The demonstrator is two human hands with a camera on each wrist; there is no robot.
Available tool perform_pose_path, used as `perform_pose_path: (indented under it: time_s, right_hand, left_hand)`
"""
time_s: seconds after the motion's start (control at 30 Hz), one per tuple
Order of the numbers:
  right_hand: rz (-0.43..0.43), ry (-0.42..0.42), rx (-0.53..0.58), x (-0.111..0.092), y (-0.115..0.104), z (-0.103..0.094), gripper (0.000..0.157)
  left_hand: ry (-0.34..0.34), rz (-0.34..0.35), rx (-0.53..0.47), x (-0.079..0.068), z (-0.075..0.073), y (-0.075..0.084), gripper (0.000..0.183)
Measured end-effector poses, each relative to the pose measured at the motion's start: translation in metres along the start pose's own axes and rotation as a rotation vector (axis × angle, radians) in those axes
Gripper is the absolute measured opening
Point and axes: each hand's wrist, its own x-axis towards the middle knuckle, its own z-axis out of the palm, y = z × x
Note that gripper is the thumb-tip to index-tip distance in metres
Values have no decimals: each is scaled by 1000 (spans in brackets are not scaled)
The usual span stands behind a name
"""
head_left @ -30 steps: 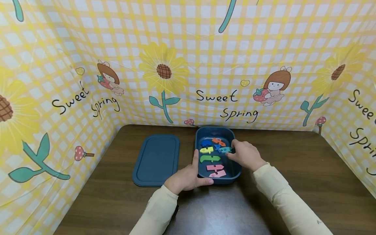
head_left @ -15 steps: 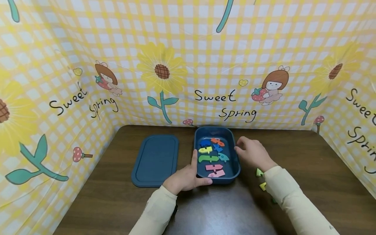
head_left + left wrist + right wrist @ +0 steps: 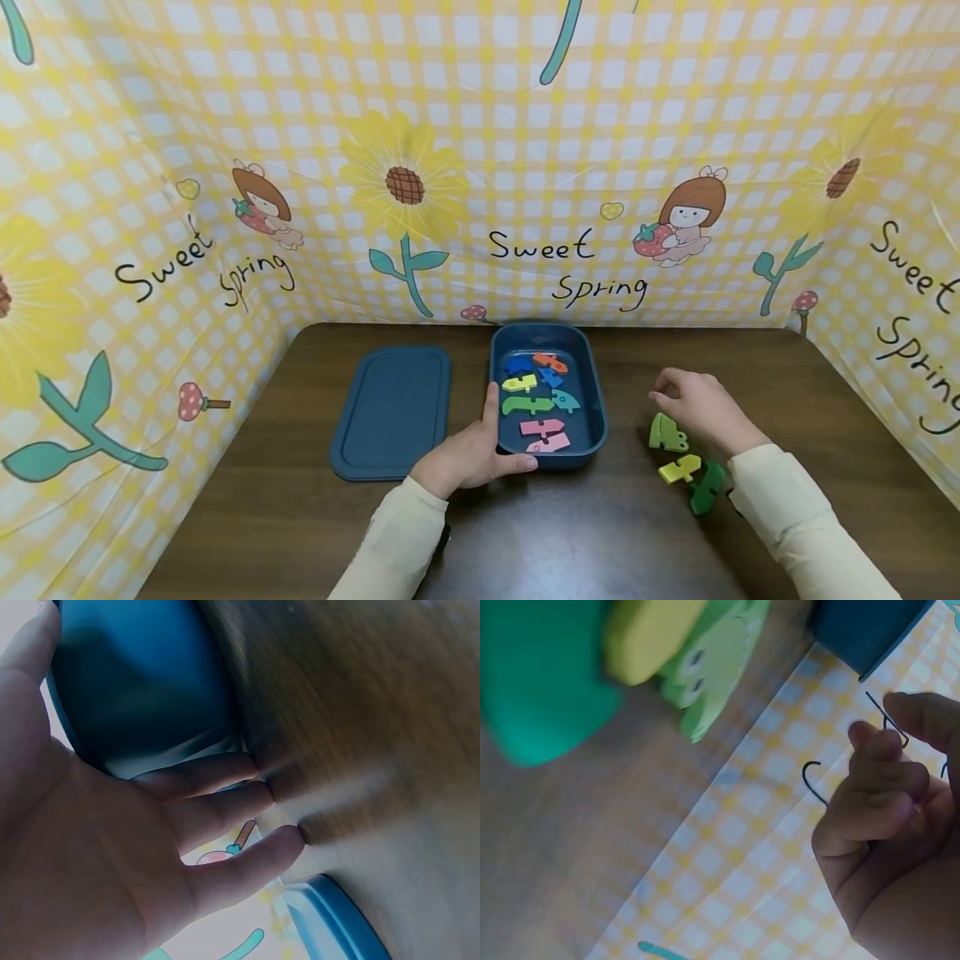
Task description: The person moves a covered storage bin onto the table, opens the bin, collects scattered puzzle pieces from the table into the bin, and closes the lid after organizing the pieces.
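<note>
In the head view, a dark blue box (image 3: 591,333) holds several flat coloured pieces with slots or tabs: a light green one (image 3: 527,405), a pink one (image 3: 543,427), an orange one (image 3: 550,362), a teal one (image 3: 566,402), others blue and yellow. My left hand (image 3: 471,458) rests at the box's near left corner, thumb along the front and index finger up the side. In the left wrist view its other fingers (image 3: 247,866) are straight. My right hand (image 3: 705,410) hovers right of the box, fingers loosely curled around nothing, just behind a light green crocodile-like piece (image 3: 666,433).
A yellow piece (image 3: 680,468) and a dark green piece (image 3: 707,488) lie beside my right forearm. Left of the box, its dark blue lid (image 3: 393,412) lies flat on the brown table (image 3: 570,542). A yellow checked cloth (image 3: 450,100) encloses the back and sides.
The right hand has let go of the teal piece inside the box and moved out to the right. The green and yellow pieces by its forearm have come into view. The left hand has stayed put.
</note>
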Motion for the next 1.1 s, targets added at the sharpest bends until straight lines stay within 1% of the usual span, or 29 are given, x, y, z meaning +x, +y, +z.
perform_pose_path:
  time_s: [0.1,0.33,0.57,0.67,0.77,0.83,0.93,1.1]
  right_hand:
    - [16,-35,-5,-10,6,-1,14]
    - [38,-25,-33,-32,17,-3,14]
    - [34,-57,-25,-55,34,-4,14]
    - [50,-87,-47,-65,42,-2,26]
    - [82,-133,-36,-74,47,2,47]
    - [106,-155,-19,-78,48,5,57]
    - [117,-177,7,-82,49,10,64]
    - [107,-185,-14,-86,50,16,69]
  left_hand:
    - [0,1,3,0,0,0,124]
    - [-3,1,3,1,0,1,124]
    - [-10,-3,-8,2,0,2,125]
    - [-13,-2,-8,3,1,1,125]
    - [-9,2,-1,3,0,1,124]
    - [-6,2,3,3,0,0,124]
    - [-1,0,3,2,0,-1,124]
    - [-2,3,-5,1,0,-1,124]
